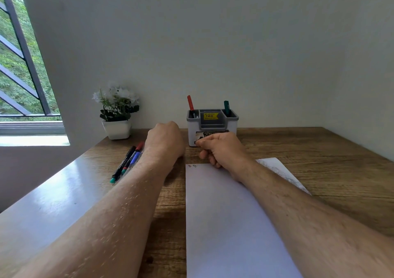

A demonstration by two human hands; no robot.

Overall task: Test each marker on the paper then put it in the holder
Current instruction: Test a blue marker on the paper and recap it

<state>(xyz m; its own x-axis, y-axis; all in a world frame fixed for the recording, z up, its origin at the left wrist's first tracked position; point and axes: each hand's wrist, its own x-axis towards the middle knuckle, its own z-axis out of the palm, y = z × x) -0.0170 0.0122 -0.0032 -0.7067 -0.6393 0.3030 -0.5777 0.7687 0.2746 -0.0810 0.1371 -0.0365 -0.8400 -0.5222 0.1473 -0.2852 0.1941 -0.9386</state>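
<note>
A grey and white holder (pixel 213 126) stands at the back of the wooden desk (pixel 319 160). A red marker (pixel 190 103) sticks out of its left slot and a green marker (pixel 226 108) out of its right slot. Three markers lie left of my left forearm: a black one (pixel 124 163), a red-capped one (pixel 139 146) and a blue one (pixel 136 157). White paper (pixel 223 224) lies in front of me with small marks at its top left corner. My left hand (pixel 165 139) shows only its back, its fingers hidden. My right hand (pixel 221 150) hovers before the holder, fingers curled, thumb on forefinger, nothing visible in it.
A white pot of white flowers (pixel 117 115) stands at the back left by the wall. A second sheet with scribbles (pixel 277 167) pokes out under the paper on the right. A window with a grille (pixel 21 64) is at the far left.
</note>
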